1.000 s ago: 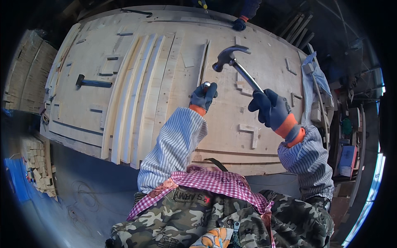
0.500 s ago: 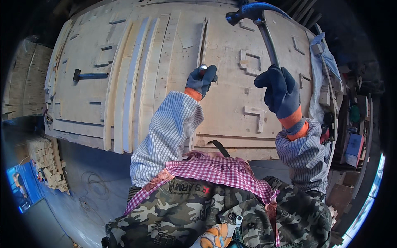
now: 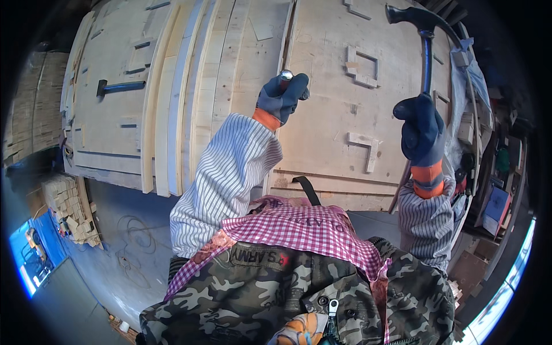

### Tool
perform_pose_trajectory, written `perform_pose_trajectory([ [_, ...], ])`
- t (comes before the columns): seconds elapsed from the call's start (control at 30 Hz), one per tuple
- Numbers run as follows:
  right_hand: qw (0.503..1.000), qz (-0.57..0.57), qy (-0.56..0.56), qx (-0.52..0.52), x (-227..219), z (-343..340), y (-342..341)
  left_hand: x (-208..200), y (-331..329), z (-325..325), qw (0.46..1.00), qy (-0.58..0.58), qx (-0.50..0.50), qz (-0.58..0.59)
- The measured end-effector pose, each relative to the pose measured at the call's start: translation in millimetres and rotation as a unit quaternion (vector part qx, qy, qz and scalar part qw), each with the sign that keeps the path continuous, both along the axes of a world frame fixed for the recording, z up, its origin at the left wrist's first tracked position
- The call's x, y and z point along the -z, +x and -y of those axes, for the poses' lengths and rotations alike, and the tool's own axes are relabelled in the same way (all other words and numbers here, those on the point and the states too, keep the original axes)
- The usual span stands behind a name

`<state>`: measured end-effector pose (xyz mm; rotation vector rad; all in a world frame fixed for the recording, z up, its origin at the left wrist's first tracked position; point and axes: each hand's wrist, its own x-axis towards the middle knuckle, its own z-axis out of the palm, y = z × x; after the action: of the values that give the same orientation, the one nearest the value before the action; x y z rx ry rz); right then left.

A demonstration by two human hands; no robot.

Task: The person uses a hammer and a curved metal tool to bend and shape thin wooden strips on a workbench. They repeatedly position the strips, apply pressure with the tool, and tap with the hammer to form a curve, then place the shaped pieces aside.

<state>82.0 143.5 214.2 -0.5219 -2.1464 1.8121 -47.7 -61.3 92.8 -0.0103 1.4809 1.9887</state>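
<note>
Extending beneath both hands, the plywood panel (image 3: 322, 138) ends at a near edge just in front of the person's torso. Long wood strips (image 3: 150, 115) bound the space to the left of the left hand (image 3: 280, 99); a plastic sheet (image 3: 467, 95) hangs along the panel's right margin, near the right hand (image 3: 422, 129). Between the hands, the working area carries a rectangular wood frame (image 3: 362, 81) and, closer to the near edge, an L-shaped wood piece (image 3: 374, 149). A second hammer (image 3: 123, 87) lies beyond the strips, well apart from either hand. The left forearm angles inward from the lower left; its gloved fingers are curled around a metal-capped tool (image 3: 286, 75), cap uppermost, whose lower end is hidden. The right forearm stands nearly vertical in view; its gloved fist grasps the claw hammer (image 3: 426, 57) by the handle, head at the top, claw directed right.
</note>
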Motion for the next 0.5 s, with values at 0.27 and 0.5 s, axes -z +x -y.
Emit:
perform_pose_trajectory([
  [0.27, 0.934, 0.261, 0.132, -0.205, -39, 39, -6, -1, -4, -1, 0.998, 0.018, -0.031, 0.049],
  [0.5, 0.997, 0.0, -0.055, -0.053, -60, 29, 4, -4, -4, -3, 0.998, -0.058, 0.005, -0.019],
])
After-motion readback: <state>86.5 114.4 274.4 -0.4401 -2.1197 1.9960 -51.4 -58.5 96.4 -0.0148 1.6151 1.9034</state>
